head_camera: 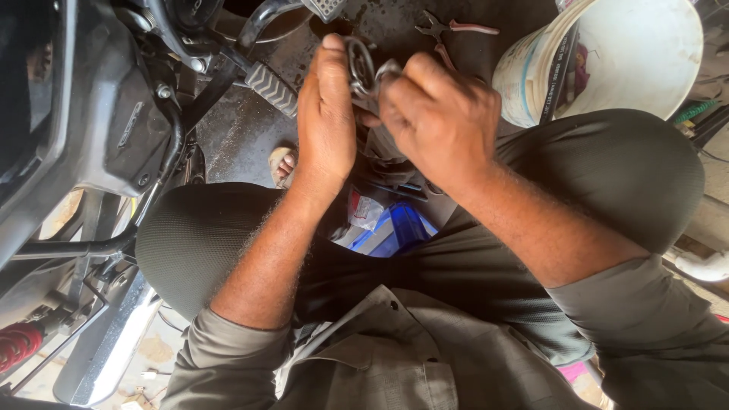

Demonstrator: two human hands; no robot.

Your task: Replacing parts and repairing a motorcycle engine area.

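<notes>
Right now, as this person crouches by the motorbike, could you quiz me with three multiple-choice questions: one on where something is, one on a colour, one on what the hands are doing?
1. Where do the pliers lie?
A. on the ground beside the bucket
B. inside the bucket
C. on the person's knee

2. What colour is the bike's spring at lower left?
A. blue
B. red
C. white

3. How is the metal ring part held?
A. by the left hand alone
B. lying loose
C. between both hands

Answers: 1 A, they rest on dark ground left of the bucket; 2 B, its coils show red; 3 C, the right hand grips it too.
</notes>
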